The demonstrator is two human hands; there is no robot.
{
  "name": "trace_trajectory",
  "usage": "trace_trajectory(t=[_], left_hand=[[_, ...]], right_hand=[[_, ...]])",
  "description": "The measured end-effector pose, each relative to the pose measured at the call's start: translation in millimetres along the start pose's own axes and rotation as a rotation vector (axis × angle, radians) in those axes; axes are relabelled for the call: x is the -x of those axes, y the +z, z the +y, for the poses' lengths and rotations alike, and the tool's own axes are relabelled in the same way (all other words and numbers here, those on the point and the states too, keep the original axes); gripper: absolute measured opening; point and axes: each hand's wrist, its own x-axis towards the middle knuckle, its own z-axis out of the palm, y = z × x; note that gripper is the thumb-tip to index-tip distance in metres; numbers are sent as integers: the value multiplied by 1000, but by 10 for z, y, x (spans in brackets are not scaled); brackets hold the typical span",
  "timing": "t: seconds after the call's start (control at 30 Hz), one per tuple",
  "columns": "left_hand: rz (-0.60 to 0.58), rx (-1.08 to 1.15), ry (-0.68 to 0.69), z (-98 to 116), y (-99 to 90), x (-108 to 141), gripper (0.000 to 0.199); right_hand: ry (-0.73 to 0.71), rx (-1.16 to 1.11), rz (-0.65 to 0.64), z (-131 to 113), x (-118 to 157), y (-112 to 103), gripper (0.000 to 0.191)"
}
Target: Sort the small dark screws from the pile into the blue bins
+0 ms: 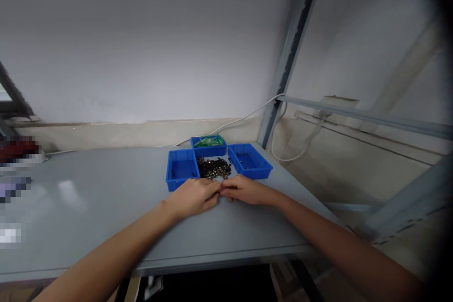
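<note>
My left hand (195,197) and my right hand (244,189) meet just above the table, fingertips pinched together. Whatever sits between the fingers is hidden or too small to make out. Right behind them lies a pile of small black and brass-coloured metal parts (214,168). A blue bin (170,183) stands to the left of the pile, with a few dark pieces inside. Another blue bin (260,173), on the right, contains a few small pieces. At the back, a third blue bin (212,151) holds green plastic bags (210,141).
The grey table (106,207) ends at a front edge close to my body. A metal upright (288,52) and a crossbar (368,118) rise at the right. A white cable (244,117) runs along the wall behind the bins. Blurred-out items lie at the far left.
</note>
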Motion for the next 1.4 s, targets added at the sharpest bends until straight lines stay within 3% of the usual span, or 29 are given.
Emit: trace_trajectory(t=[0.13,0.47,0.7,1.4], left_hand=[[-4,4,-39,0,20,-3,17],[-20,65,-72,-11,55,-16,18],[-56,62,-177,7,27,-32,23],[27,131,-42,-32,52,-2,20]], right_hand=[[-32,48,8,-40,7,-1,21],[-33,84,25,-46,4,4,29],[-27,90,37,-19,-1,-34,29],[-50,57,-8,13,6,-9,22]])
